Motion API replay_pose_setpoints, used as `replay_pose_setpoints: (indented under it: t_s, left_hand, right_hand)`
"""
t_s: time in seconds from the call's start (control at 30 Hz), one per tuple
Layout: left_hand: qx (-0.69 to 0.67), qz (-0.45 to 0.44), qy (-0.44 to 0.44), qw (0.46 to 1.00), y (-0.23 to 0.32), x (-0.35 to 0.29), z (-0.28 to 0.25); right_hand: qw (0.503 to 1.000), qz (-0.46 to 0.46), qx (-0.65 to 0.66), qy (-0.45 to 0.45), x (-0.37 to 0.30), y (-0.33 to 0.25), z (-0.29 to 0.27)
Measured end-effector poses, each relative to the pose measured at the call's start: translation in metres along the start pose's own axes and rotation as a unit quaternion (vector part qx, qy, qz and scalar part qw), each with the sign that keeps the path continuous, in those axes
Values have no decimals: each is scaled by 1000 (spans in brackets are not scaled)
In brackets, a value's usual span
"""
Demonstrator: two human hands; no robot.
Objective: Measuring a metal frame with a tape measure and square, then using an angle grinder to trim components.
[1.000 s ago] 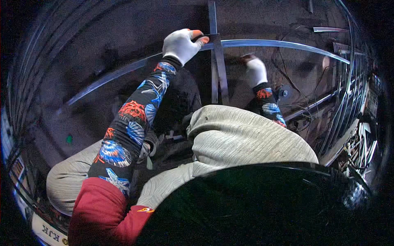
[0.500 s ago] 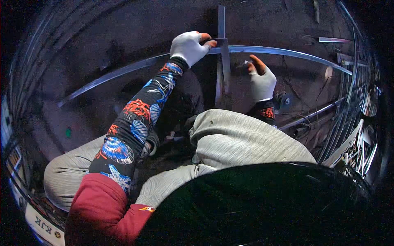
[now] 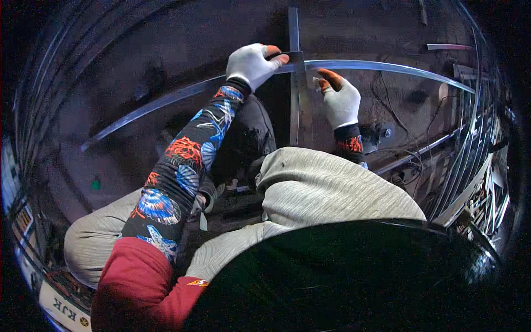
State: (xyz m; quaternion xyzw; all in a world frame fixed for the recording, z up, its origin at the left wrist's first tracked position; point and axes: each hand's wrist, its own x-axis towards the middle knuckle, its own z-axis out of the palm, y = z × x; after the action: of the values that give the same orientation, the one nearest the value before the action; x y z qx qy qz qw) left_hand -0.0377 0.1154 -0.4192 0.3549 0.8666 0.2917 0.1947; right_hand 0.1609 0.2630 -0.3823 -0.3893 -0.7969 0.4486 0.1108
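Note:
A long shiny metal bar (image 3: 387, 65) lies crosswise on the floor, bowed by the lens. Crossing it near the middle is an upright-running metal strip (image 3: 293, 27). Over the crossing sits a dark, flat L-shaped metal square (image 3: 299, 83). My left hand (image 3: 249, 66), in a white glove with orange fingertips, pinches the square's short arm and touches the bar. My right hand (image 3: 341, 105), gloved alike, is just right of the square and below the bar. Its thumb and forefinger are closed on a small whitish piece, too blurred to name.
Metal lengths (image 3: 470, 127) run along the right side, with a heap of pale offcuts (image 3: 487, 205) at the lower right. Loose cables (image 3: 406, 130) and a short strip (image 3: 451, 46) lie on the floor. My grey-trousered knees (image 3: 332, 182) are close below.
My right hand has moved left and slightly up, closer to the square. My left hand keeps its hold; the whole view has shifted a little.

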Motion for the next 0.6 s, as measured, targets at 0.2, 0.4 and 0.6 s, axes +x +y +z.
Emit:
replay_pose_setpoints:
  t_s: [0.2, 0.4, 0.6]
  left_hand:
    - [-8, -16, -18, 1000, 3, 1, -2]
    - [-5, -7, -26, 1000, 2, 1, -5]
    - [9, -3, -17, 1000, 4, 1, -3]
  right_hand:
    - [998, 35, 53, -9, 7, 6, 1]
    - [997, -16, 68, 16, 12, -5, 9]
    - [993, -101, -9, 59, 21, -7, 21]
